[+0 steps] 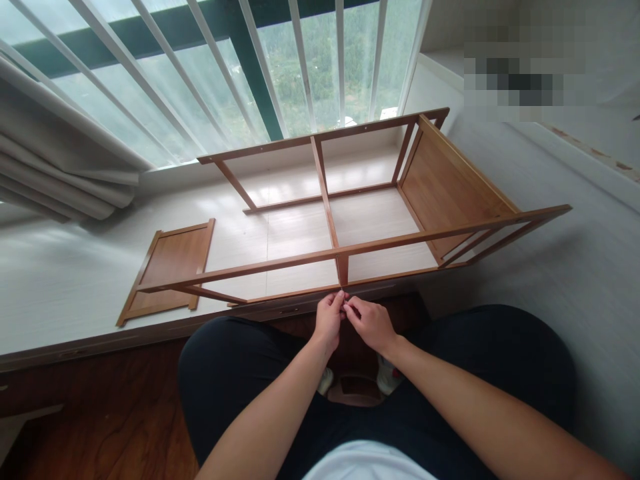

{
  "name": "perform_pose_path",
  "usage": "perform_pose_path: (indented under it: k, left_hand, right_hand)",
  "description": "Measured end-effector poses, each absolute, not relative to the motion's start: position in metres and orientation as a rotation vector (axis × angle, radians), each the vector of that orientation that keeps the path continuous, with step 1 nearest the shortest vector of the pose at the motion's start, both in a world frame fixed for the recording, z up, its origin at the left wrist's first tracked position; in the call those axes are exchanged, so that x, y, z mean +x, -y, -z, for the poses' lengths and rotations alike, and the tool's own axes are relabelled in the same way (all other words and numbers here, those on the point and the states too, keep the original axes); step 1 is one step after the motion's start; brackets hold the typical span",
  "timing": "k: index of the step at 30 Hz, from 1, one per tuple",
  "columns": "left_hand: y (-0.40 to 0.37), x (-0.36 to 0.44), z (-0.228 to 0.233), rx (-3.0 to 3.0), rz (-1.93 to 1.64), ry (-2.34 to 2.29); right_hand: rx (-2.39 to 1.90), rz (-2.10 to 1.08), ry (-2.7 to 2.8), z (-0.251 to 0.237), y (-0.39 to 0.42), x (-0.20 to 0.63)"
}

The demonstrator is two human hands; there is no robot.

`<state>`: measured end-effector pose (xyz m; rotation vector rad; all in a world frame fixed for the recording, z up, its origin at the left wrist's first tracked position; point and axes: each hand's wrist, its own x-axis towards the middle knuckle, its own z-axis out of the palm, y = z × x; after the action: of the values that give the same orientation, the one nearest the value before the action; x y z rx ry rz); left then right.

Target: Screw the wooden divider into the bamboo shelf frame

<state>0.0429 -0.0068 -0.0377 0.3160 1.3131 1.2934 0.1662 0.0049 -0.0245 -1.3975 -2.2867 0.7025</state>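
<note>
One wooden shelf frame (350, 220) is lying on its side on the pale window ledge (60, 280), with one loose shelf panel (170, 263) resting flat just left of it. Two hands are meeting at the frame's near middle post: the left hand (329, 319) and right hand (371, 323) are pinching together, fingertips touching, on something too small to make out. No writing is showing anywhere.
</note>
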Motion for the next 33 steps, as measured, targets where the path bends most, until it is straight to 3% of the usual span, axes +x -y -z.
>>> perform_pose_path:
  k: [12,25,33]
  left_hand:
    - [0.004,0.042,0.036,0.436,-1.277,-1.387]
    - [0.002,0.040,0.035,0.513,-1.265,-1.455]
    - [0.002,0.036,0.038,0.444,-1.256,-1.364]
  right_hand:
    - [-1.432,-0.770,2.230,0.025,-0.003,0.162]
    - [-1.319,-1.077,1.947,0.031,-0.001,0.159]
    - [-1.364,-0.949,2.080,0.035,-0.002,0.159]
